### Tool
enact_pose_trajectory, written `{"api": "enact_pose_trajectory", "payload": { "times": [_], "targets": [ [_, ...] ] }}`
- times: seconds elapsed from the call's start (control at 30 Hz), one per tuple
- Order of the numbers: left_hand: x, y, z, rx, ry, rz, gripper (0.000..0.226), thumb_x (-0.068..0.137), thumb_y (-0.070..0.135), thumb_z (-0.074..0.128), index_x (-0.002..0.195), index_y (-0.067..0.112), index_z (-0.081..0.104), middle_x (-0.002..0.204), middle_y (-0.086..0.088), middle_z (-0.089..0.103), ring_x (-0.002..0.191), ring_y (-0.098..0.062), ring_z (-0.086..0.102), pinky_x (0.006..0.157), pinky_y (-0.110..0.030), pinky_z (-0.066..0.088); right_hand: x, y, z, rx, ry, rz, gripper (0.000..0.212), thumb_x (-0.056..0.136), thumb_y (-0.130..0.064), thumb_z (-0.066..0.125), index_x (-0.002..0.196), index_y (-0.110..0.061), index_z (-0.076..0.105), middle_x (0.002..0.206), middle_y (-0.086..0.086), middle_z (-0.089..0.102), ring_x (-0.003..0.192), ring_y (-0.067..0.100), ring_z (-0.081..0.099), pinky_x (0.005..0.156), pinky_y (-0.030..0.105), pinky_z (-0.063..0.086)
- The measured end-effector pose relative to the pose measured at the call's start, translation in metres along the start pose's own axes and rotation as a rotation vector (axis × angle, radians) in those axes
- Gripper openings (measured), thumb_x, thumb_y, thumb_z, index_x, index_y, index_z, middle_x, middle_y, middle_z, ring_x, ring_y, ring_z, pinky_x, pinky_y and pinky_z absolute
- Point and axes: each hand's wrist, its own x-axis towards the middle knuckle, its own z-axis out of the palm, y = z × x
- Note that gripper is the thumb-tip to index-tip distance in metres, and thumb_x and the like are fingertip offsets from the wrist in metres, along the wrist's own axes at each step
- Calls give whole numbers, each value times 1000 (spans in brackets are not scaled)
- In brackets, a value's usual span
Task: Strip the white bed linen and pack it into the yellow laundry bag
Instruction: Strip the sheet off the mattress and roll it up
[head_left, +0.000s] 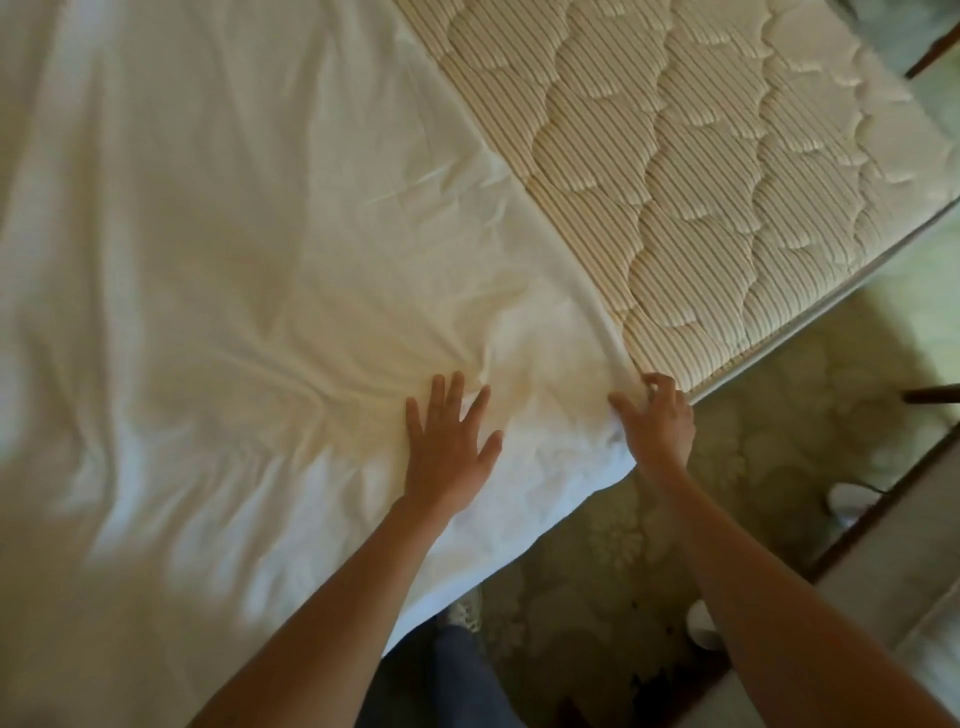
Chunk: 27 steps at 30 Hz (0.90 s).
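sheet (234, 234) covers most of the quilted mattress (701, 171), edge peeled back; my left hand (449, 441) presses flat, fingers spread, my right hand (657, 418) pinches the hem; best to gather toward me, not yank

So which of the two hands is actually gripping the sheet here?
The right hand, pinching the white sheet at its edge beside the bare mattress. The left hand only lies flat on it, fingers spread.

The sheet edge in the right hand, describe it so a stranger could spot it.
Start at the striped quilted mattress. The white sheet ends along it; follow that border to the near bed edge. There the right hand pinches it, while the left hand rests flat.
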Motion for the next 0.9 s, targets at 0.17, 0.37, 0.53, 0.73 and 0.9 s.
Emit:
{"api": "enact_pose_trajectory", "payload": {
  "times": [0.17, 0.37, 0.53, 0.73, 0.9],
  "targets": [
    [9, 21, 9, 34, -4, 41, 61, 104, 52, 27, 159, 31, 10, 167, -6, -7, 153, -26, -12, 120, -52, -7, 9, 17, -5, -29, 38, -100, 30, 101, -26, 46, 80, -6, 49, 76, 9, 52, 78, 36, 54, 69, 42, 41],
    [14, 40, 8, 25, 34, 64, 78, 88, 63, -6, 159, 33, 11, 168, -4, -1, 154, -26, -8, 120, -55, -6, 25, 39, -32, -9, 25, -61, 29, 104, -34, 36, 88, -11, 42, 72, 12, 57, 66, 36, 56, 61, 43, 47],
    [21, 45, 24, 136, 54, 41, 75, 91, 62, 5, 158, 32, 21, 166, -12, 11, 153, -35, 8, 114, -69, 8, 50, 44, -37, -203, -24, -63, 31, 104, -42, 37, 91, -16, 48, 82, 6, 58, 72, 29, 55, 63, 36, 42],
    [26, 47, 41, 233, 111, 38, 73, 94, 62, 19, 159, 29, 16, 165, -16, 14, 152, -39, 10, 111, -74, 9, 33, 48, -19, 276, -85, 145, 24, 93, -39, 51, 102, -17, 52, 96, 0, 57, 88, 23, 56, 74, 37, 44],
    [27, 56, 43, 189, 160, 32, 73, 95, 60, 17, 158, 24, 23, 163, -20, 20, 150, -43, 14, 112, -73, 9, 30, 57, -21, 332, -131, 102, 30, 98, -42, 52, 99, -13, 55, 89, 4, 59, 84, 25, 58, 69, 33, 42]
  ]
}}
